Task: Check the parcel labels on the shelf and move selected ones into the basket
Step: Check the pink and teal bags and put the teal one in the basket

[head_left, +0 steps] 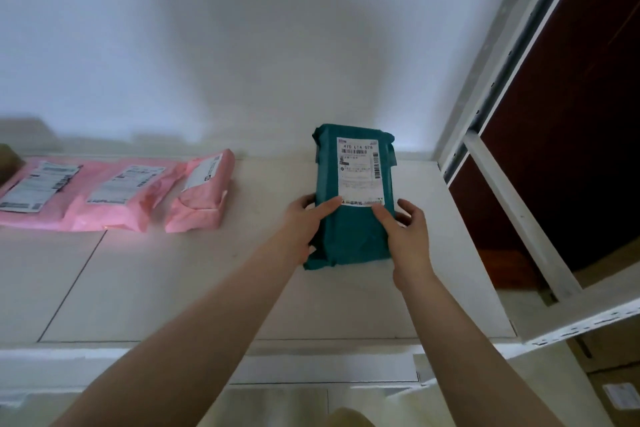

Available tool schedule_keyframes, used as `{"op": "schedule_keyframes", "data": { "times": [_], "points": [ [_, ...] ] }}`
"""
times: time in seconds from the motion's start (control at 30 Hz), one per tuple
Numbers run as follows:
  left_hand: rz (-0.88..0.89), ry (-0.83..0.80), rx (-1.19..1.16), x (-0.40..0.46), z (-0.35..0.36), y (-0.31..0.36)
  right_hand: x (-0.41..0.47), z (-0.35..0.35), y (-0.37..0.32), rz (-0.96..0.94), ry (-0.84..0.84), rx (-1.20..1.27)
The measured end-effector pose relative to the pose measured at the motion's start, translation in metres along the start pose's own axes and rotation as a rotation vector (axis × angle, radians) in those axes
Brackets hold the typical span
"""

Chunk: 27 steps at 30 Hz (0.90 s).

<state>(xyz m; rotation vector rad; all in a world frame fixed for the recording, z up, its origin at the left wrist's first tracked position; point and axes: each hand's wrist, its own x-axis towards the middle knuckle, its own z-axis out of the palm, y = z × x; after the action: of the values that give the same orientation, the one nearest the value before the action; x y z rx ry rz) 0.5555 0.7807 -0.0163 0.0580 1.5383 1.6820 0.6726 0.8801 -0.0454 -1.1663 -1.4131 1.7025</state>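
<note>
A teal parcel (353, 236) with a white label (360, 172) facing me lies on the white shelf (207, 288), its far end against the back wall. My left hand (304, 222) grips its left side with the thumb across the front. My right hand (405, 232) grips its right side, thumb touching the label's lower edge. Left of it lie three pink parcels: a small thick one (202, 198), a flat one (121, 198) and another flat one (31, 191), each with a white label. No basket is in view.
The white wall (242, 45) rises behind the shelf. A white metal shelf upright (512, 204) and rail stand at the right, with a dark brown panel (571, 149) beyond. Cardboard boxes (613, 388) sit lower right. A brown object (8, 163) shows at the far left edge.
</note>
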Motion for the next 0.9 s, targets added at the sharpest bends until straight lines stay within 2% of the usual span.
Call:
{"op": "schedule_keyframes", "data": {
  "times": [0.27,0.67,0.9],
  "points": [
    [0.043,-0.102,-0.097,-0.032,-0.075,0.017,-0.042,0.03,-0.015,-0.009,-0.248,0.049],
    [0.104,-0.264,-0.073,-0.088,-0.171,0.033,-0.133,0.078,-0.014,-0.025,-0.276,0.077],
    [0.142,-0.293,-0.053,-0.114,-0.208,0.041,-0.176,0.102,-0.017,-0.049,-0.274,0.091]
  ]
}}
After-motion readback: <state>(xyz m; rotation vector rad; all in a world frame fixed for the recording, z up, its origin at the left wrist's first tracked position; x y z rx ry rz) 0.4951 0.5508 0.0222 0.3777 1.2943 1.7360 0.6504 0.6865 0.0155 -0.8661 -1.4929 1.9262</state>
